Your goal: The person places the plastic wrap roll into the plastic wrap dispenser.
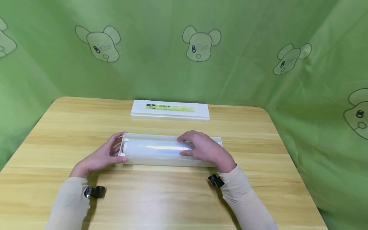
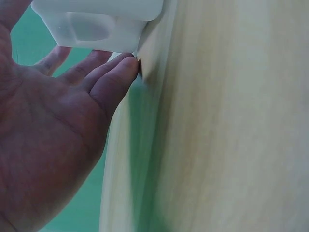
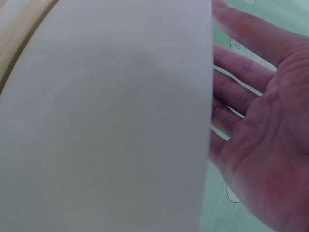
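Observation:
A long white open box (image 1: pixel 169 162) sits mid-table with a roll of cling film (image 1: pixel 152 147) lying lengthwise inside. My left hand (image 1: pixel 100 156) grips the box's left end, thumb at the front edge and fingers round the end. In the left wrist view, the fingers of the left hand (image 2: pixel 53 121) reach the underside of the box end (image 2: pixel 96 26). My right hand (image 1: pixel 204 148) is over the right part of the roll, thumb on its near side and fingers on its far side. The right wrist view has the right hand (image 3: pixel 265 116) behind the white box wall (image 3: pixel 106 116).
Behind the box, near the table's far edge, lies a white lid (image 1: pixel 169 114) with a yellow-green label. A green curtain (image 1: pixel 155 76) with mouse-head drawings hangs behind and beside the wooden table (image 1: pixel 149 198). Each wrist wears a small black camera (image 1: pixel 215 180).

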A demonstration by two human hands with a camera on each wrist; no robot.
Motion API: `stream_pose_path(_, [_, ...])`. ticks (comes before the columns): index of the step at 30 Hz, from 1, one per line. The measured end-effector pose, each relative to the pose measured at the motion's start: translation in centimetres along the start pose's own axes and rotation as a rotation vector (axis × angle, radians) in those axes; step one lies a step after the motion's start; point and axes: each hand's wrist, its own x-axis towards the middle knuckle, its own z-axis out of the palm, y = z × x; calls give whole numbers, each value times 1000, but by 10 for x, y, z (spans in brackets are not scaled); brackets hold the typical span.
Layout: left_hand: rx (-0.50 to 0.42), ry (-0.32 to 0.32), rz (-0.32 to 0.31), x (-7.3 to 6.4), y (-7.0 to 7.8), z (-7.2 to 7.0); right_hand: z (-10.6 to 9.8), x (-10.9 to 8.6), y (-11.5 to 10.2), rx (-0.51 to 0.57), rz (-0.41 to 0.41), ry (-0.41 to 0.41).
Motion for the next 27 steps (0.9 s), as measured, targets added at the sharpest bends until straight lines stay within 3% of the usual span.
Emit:
stream_pose_path(11, [37,-13,-4,-1,3,-2,-17,-5,19,203,-30,99])
stream_pose_path(27, [6,-25,15,-1,1,-1,-37,-33,56,246,74,249])
